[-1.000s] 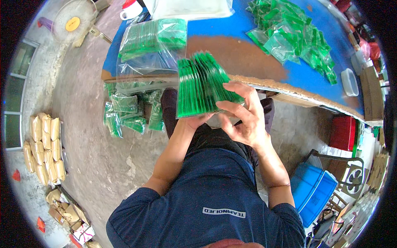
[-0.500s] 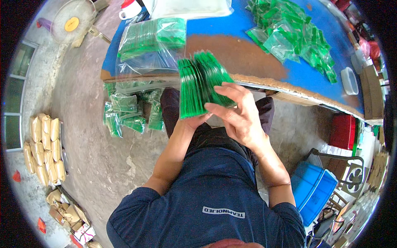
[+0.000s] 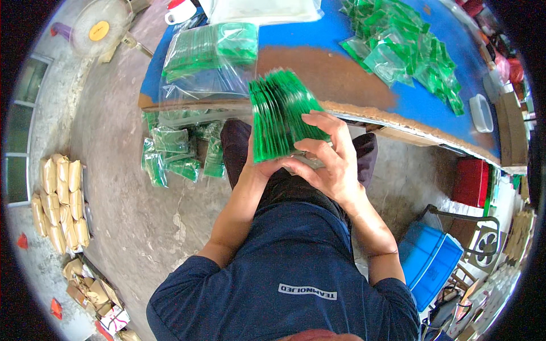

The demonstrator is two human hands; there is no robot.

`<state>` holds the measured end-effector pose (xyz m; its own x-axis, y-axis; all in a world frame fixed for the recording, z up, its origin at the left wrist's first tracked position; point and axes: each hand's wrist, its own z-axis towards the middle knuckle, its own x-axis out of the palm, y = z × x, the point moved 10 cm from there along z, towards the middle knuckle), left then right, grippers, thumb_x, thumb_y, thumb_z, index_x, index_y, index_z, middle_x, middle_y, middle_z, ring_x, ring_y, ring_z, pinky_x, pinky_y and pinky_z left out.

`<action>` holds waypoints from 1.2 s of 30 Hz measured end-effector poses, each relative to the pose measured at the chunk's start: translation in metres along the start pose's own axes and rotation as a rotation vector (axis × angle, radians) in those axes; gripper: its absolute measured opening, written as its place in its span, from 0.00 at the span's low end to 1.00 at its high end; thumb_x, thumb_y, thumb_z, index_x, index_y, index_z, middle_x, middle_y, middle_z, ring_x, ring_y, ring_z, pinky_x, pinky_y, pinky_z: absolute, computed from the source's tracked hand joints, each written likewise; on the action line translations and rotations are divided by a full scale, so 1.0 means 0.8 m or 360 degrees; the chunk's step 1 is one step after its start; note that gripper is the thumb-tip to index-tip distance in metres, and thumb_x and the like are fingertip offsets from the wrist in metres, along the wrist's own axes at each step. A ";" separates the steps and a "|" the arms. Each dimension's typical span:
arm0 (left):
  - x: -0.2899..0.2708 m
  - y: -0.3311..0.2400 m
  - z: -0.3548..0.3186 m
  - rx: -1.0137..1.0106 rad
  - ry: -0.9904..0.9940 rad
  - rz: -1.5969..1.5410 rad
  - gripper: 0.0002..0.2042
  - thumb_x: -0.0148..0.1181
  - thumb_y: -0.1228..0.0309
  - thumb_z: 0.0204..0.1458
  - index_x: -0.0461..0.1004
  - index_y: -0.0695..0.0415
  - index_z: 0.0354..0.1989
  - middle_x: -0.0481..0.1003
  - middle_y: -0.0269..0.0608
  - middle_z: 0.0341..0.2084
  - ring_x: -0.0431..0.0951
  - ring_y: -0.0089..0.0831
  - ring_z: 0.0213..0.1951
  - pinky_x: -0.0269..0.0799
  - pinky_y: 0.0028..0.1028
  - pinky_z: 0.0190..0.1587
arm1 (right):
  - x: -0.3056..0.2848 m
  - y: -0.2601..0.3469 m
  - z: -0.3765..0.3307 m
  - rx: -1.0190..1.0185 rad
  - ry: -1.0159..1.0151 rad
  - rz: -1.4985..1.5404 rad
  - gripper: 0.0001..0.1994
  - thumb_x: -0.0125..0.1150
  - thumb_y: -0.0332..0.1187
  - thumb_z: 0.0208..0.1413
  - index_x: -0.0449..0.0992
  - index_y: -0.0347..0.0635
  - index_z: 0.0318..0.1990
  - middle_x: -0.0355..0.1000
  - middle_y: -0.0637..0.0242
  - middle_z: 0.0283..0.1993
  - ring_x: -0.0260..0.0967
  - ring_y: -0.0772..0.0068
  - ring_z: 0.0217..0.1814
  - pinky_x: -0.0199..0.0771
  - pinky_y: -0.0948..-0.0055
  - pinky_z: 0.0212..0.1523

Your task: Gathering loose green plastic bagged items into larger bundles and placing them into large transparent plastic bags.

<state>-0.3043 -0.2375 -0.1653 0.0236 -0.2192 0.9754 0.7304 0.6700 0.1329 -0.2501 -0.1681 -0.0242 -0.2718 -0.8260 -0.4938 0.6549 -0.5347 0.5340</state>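
Note:
A thick stack of green clear-plastic packets (image 3: 284,116) is fanned out in front of my body, just off the table's near edge. My left hand (image 3: 265,167) is closed around its lower left side from beneath, most of the fingers hidden behind the packets. My right hand (image 3: 335,162) lies along the stack's right side, its fingers bent over the packet edges and its thumb low by the bottom. Beyond the stack to the left, a large clear bag (image 3: 199,91) lies over the table edge, with rows of similar green packets (image 3: 196,51) on it.
A loose heap of green packets (image 3: 406,51) covers the far right of the blue table (image 3: 307,37). More packets (image 3: 170,142) sit below the table's left edge. A small clear container (image 3: 481,112) stands at right, a blue bin (image 3: 429,258) on the floor, a fan (image 3: 99,28) at far left.
The stack has shifted slightly to the right in my hands. My right fingers have bent further, and the right thumb has come in low by the stack's bottom edge.

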 end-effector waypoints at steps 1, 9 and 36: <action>-0.008 -0.008 -0.001 0.0149 -0.0146 -0.0018 0.30 0.41 0.46 0.63 0.64 0.58 0.62 0.70 0.53 0.56 0.73 0.49 0.55 0.75 0.48 0.53 | -0.001 0.000 0.000 -0.0001 0.0001 -0.0001 0.20 0.78 0.38 0.36 0.76 0.44 0.37 0.68 0.57 0.57 0.66 0.47 0.59 0.69 0.52 0.55; -0.015 -0.011 -0.001 0.0185 -0.0080 0.0074 0.30 0.43 0.45 0.62 0.65 0.57 0.62 0.70 0.52 0.56 0.74 0.48 0.54 0.76 0.47 0.51 | -0.003 0.000 -0.002 -0.0044 -0.0003 -0.0026 0.19 0.77 0.35 0.36 0.76 0.44 0.37 0.69 0.57 0.56 0.67 0.49 0.58 0.70 0.54 0.55; -0.024 -0.061 -0.028 0.0680 -0.0459 0.1909 0.32 0.54 0.43 0.56 0.65 0.53 0.62 0.70 0.48 0.57 0.72 0.44 0.57 0.74 0.48 0.55 | 0.015 0.014 0.012 -0.0013 0.0035 -0.0004 0.15 0.73 0.31 0.41 0.73 0.43 0.35 0.68 0.54 0.55 0.66 0.44 0.58 0.70 0.51 0.55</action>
<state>-0.3248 -0.2819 -0.1941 0.3200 0.7920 0.5199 0.0822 0.5235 -0.8481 -0.2526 -0.1861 -0.0178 -0.2582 -0.8203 -0.5103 0.6601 -0.5355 0.5268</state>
